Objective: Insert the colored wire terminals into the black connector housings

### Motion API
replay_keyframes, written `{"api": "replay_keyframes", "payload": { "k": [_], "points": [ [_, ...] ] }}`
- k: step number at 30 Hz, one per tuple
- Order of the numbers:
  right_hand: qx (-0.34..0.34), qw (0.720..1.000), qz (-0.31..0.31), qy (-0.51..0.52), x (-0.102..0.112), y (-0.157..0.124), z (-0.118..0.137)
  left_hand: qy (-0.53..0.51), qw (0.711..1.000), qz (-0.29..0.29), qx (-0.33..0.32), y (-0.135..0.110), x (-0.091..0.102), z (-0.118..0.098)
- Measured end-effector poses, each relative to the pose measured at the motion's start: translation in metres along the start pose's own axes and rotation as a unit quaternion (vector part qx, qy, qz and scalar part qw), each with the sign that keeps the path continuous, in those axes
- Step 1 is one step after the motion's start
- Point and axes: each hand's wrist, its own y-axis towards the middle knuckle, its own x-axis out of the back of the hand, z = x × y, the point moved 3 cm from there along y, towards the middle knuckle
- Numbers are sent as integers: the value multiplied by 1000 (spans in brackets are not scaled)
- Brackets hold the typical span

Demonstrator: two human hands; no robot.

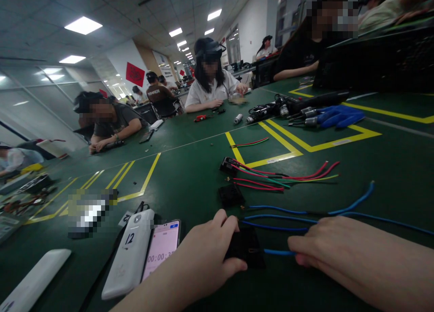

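My left hand is closed around the edge of a flat black part low on the green table. From that part's right side a short blue wire runs to my right hand, whose thumb and fingers pinch it. More blue wires lie just beyond both hands, one passing behind the right hand. Above them rest another black part and a small black connector beside red and green wires. My fingers hide much of the held part.
Left of my left hand lie a phone showing a timer and a white power bank marked 12. Blue gloves and dark tools sit farther back. People work across the green table, which carries yellow tape lines.
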Motion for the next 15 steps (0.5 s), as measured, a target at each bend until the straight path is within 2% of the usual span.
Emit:
{"api": "replay_keyframes", "payload": {
  "k": [3,8,10,12,15],
  "points": [
    [13,999,-31,-25,5,0,2,0,1000,0,-1,-1,1,-1],
    [68,983,-157,-70,19,-2,13,8,1000,3,6,-1,1,-1],
    [92,974,-184,-95,20,-3,17,6,1000,3,5,-1,1,-2],
    [95,974,-180,-100,18,-4,17,6,1000,3,3,-1,1,-2],
    [56,989,-115,-76,5,-5,9,9,1000,5,3,-1,1,-2]
  ]
}}
